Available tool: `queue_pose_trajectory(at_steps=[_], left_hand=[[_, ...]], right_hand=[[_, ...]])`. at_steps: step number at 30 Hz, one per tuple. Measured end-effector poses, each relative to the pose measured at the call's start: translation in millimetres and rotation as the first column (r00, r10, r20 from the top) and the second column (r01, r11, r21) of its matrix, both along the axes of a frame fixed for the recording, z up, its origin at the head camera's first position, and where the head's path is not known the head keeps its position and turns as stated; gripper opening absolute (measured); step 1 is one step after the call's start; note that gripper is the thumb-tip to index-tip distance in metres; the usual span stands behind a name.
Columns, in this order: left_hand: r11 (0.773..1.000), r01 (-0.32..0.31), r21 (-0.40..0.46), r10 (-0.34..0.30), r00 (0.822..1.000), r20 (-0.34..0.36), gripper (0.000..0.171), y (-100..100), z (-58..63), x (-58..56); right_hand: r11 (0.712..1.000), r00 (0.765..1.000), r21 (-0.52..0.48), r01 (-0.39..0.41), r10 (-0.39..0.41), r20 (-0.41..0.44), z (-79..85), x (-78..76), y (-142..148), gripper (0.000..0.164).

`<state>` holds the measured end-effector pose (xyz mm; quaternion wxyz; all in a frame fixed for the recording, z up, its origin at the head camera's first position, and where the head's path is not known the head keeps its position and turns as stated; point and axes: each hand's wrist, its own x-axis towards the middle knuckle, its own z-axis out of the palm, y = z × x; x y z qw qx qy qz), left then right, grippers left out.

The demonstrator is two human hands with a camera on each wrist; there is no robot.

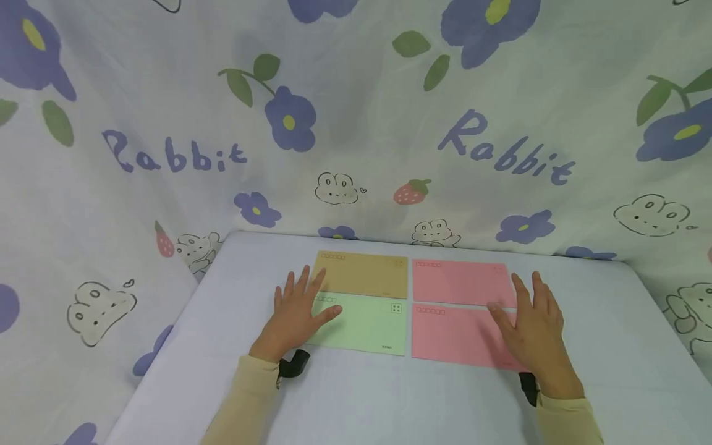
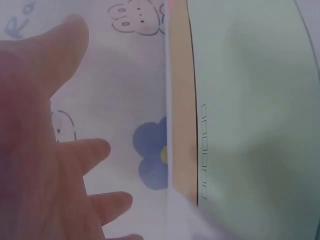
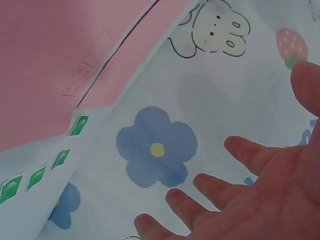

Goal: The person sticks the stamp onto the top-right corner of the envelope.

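A tan envelope [image 1: 364, 275] lies behind a light green envelope [image 1: 361, 326]. To their right are two pink envelopes, a far one [image 1: 458, 282] and a near one [image 1: 456, 334]. My left hand [image 1: 295, 315] hovers over the left edges of the green and tan envelopes, fingers spread and holding nothing. Over the right ends of the pink ones is my right hand [image 1: 536, 330], its fingers also extended and bare. Several small green stickers or stamps [image 3: 61, 158] lie on the white table beside the pink envelopes in the right wrist view; the right hand hides them in the head view.
The white table [image 1: 356, 402] ends at a hanging cloth [image 1: 367, 136] with flowers, rabbits and lettering, which closes off the back and sides. A dark wrist device [image 1: 293, 363] sits at the left wrist, another [image 1: 528, 388] at the right.
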<state>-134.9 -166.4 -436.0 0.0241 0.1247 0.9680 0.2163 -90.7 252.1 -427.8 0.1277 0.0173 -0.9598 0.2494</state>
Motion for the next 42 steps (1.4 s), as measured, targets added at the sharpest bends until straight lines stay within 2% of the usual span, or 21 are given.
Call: queue_pose_trajectory(at_steps=[9, 17, 22, 28, 32, 36, 42], left_hand=[[0.995, 0.094, 0.045, -0.092, 0.995, -0.05, 0.085, 5.2, -7.6, 0.2], [0.992, 0.118, 0.053, -0.115, 0.991, -0.068, 0.081, 10.9, -16.7, 1.6], [0.99, 0.132, 0.05, -0.13, 0.99, -0.051, 0.081, 16.4, -17.9, 0.3], [0.983, 0.18, 0.029, -0.179, 0.984, -0.011, 0.078, 22.2, -20.0, -0.3], [0.978, 0.203, 0.043, -0.202, 0.979, -0.025, 0.075, 24.1, -18.9, 1.7], [0.972, 0.231, 0.045, -0.229, 0.973, -0.03, 0.072, 24.7, -19.4, 3.2], [0.964, 0.265, 0.02, -0.264, 0.964, -0.037, 0.066, 24.3, -21.9, 2.9]], right_hand=[[0.998, 1.0, -0.064, -0.021, 0.021, 0.014, -3.4, 1.5, 6.8, 0.069], [0.996, 0.999, -0.091, 0.007, -0.004, 0.036, -2.6, 5.3, 21.0, 0.069], [0.992, 0.999, -0.124, -0.001, 0.006, 0.038, -2.1, 4.6, 28.6, 0.069], [0.983, 0.997, -0.181, -0.023, 0.036, 0.069, -6.8, 2.0, 35.4, 0.069], [0.978, 0.994, -0.209, -0.022, 0.044, 0.101, -9.5, 1.4, 41.3, 0.071], [0.982, 0.992, -0.189, -0.018, 0.041, 0.119, -13.3, 0.1, 47.7, 0.072], [0.979, 0.994, -0.199, -0.038, 0.057, 0.092, -18.4, -0.6, 61.2, 0.066]])
